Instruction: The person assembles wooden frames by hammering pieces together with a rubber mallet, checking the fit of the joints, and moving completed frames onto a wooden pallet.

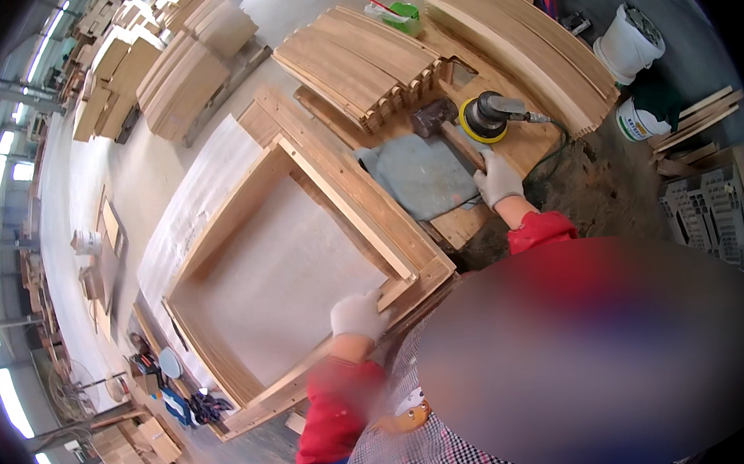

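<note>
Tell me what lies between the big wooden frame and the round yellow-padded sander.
In the head view, a grey cloth lies on the workbench between the wooden frame and the sander; a small dark block sits beside the sander.

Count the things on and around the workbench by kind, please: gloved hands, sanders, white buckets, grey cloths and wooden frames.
Gloved hands: 2, the left hand on the wooden frame, the right hand beside the grey cloth
Orbital sander: 1
White buckets: 2, an upper one and a lower one
Grey cloth: 1
Wooden frame: 1
Total: 7

Bright daylight, fisheye-bent edges, blurred lower right
</note>
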{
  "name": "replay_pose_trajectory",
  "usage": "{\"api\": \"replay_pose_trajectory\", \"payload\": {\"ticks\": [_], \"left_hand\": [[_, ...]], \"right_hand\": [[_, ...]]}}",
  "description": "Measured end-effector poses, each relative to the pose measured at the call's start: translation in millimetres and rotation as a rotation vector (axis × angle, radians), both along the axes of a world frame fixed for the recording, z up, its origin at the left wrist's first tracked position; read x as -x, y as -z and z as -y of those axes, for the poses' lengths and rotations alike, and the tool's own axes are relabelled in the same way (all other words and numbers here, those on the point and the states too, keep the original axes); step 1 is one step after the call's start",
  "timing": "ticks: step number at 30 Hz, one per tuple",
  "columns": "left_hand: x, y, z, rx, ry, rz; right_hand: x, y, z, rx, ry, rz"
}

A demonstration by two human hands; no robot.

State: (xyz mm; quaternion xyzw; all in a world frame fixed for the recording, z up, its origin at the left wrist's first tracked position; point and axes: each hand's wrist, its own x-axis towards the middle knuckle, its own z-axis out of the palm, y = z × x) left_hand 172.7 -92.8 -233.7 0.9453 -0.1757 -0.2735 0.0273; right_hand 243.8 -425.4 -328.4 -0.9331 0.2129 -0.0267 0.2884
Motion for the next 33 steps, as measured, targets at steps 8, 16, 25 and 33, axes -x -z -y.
{"api": "replay_pose_trajectory", "payload": {"ticks": [8, 16, 25, 33], "left_hand": [[1.5, 5.8, 0.0, -0.025, 0.027, 0.049], [-0.3, 5.7, -1.2, -0.045, 0.031, 0.049], [-0.2, 9.6, -2.8, 0.009, 0.027, 0.066], [3.6, 6.8, -1.5, -0.018, -0.006, 0.075]], "right_hand": [[-7.4, -71.6, -64.9, -0.969, -0.306, 0.053], [-79.8, -58.0, -160.6, -0.574, -0.427, 0.040], [-70.1, -58.9, -142.6, -0.649, -0.480, -0.005], [-8.4, -34.2, -39.0, -0.311, -0.537, 0.144]]}}
